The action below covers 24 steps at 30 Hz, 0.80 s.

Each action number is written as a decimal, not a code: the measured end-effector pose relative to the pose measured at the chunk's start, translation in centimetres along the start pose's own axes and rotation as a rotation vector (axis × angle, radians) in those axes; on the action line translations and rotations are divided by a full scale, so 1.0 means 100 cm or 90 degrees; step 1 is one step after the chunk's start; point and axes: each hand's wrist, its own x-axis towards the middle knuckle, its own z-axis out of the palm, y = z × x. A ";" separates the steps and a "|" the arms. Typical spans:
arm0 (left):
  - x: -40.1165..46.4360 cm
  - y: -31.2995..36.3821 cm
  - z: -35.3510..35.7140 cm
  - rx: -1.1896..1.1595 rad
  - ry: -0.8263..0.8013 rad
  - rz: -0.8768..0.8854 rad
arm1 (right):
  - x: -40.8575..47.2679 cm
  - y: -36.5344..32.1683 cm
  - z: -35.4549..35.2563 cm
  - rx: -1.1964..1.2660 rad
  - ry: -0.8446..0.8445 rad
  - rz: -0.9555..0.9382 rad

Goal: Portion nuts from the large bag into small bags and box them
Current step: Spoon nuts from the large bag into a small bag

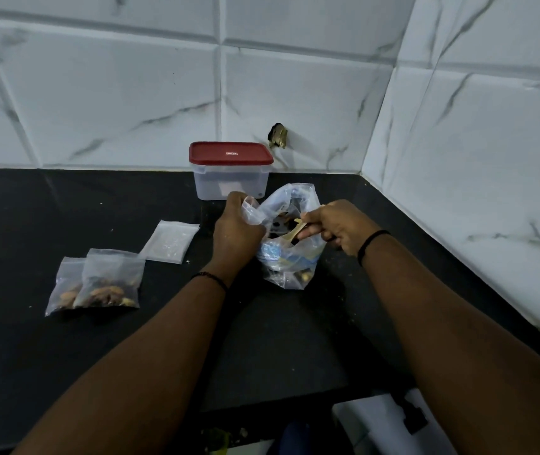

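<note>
Both forearms reach in from the near edge: the left hand [237,226] grips the left rim of the large bag [290,238], fingers curled round the plastic, while the right hand [334,229] pinches a pale spoon [294,229] dipped into the bag's open mouth. The clear, crumpled bag stands mid-counter just in front of the red-lidded box [230,170], with two filled small bags [97,282] and an empty small bag [170,241] lying to its left. The nuts inside the large bag show only as dark shapes, and the spoon's bowl is hidden.

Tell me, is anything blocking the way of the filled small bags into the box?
Yes. The red lid sits on the box, covering its opening. The two filled small bags lie on the counter, to the left and apart from it.
</note>
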 end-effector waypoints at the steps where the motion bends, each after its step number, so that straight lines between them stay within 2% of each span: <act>1: 0.000 0.000 0.000 -0.003 -0.004 -0.004 | -0.002 0.003 0.003 0.028 0.001 0.012; 6: 0.000 0.003 -0.001 -0.033 -0.007 -0.010 | 0.010 0.015 -0.001 0.122 0.054 0.068; 9: -0.002 0.001 -0.004 -0.030 0.010 0.029 | 0.013 0.013 -0.009 0.164 0.083 0.070; 15: -0.007 0.003 -0.006 -0.006 0.036 0.120 | 0.005 -0.004 -0.020 0.191 0.094 0.037; 24: -0.009 0.005 -0.007 -0.017 0.048 0.157 | -0.014 -0.050 -0.009 0.161 0.102 -0.082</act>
